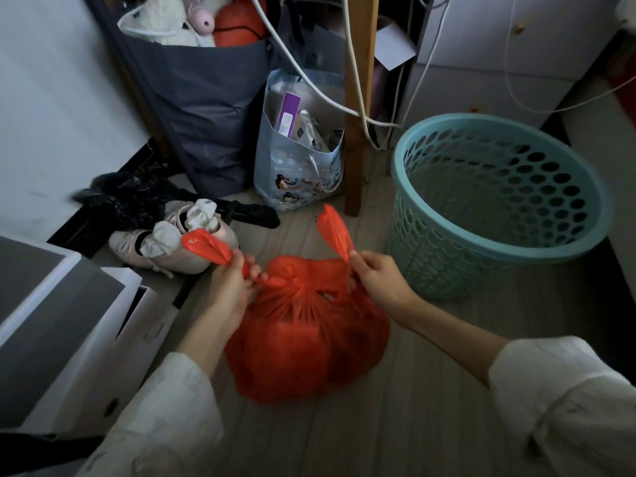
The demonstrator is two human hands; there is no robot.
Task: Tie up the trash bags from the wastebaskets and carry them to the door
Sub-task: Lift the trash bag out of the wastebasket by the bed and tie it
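Count: 1 red trash bag (306, 342), 1 teal wastebasket (495, 208), 2 hands, 2 pink shoes (179, 241), 1 penguin gift bag (297, 166), 1 grey tote (203, 108).

The person is wearing a loose, off-white long-sleeved top of soft, slightly rumpled fabric. Its left sleeve (165, 414) and right sleeve (564, 404) are both ending in wide cuffs, leaving the forearms bare. The left hand (229, 284) and right hand (382, 280) are wearing no gloves, rings or watch.

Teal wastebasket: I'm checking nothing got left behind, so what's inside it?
The wastebasket looks empty: only its perforated inner wall shows. The near rim hides its bottom, so small scraps there can't be ruled out.
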